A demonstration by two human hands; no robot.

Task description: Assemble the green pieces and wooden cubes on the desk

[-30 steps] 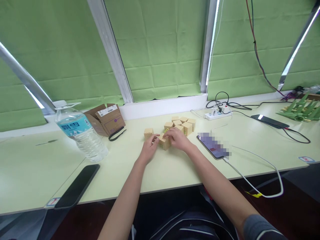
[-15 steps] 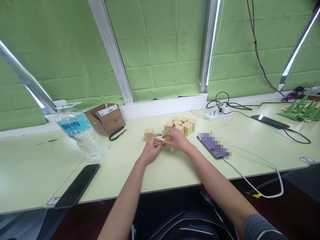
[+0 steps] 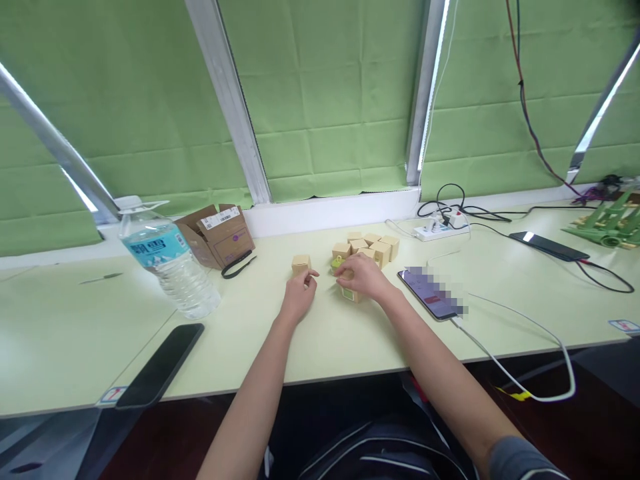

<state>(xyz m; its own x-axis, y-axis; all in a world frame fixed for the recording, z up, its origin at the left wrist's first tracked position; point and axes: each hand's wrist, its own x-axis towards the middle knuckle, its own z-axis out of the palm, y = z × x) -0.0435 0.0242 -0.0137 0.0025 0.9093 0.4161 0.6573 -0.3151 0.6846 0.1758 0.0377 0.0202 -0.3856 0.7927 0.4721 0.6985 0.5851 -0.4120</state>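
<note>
My right hand (image 3: 364,275) is closed around a small tan cardboard box (image 3: 349,294) with a green label on its front; part of the box hides behind the fingers. At its fingertips is a small yellow-green object (image 3: 337,263) with a ring on top; its kind is unclear. My left hand (image 3: 299,297) is just in front of a lone small tan box (image 3: 301,262), thumb and forefinger apart, nothing visible between them; its other fingers are partly hidden. Beyond my right hand stands a cluster of several similar small boxes (image 3: 381,251).
On the left are a large water bottle (image 3: 187,287), an opened brown carton (image 3: 227,240), a black strap (image 3: 235,269) and a dark phone (image 3: 160,365). To the right lie a cabled phone (image 3: 427,293), a power strip (image 3: 435,231), another phone (image 3: 547,247) and green plastic parts (image 3: 607,223).
My left hand has come away from the labelled box and moved left, towards the lone box. My right hand stays at the labelled box. The view has shifted slightly.
</note>
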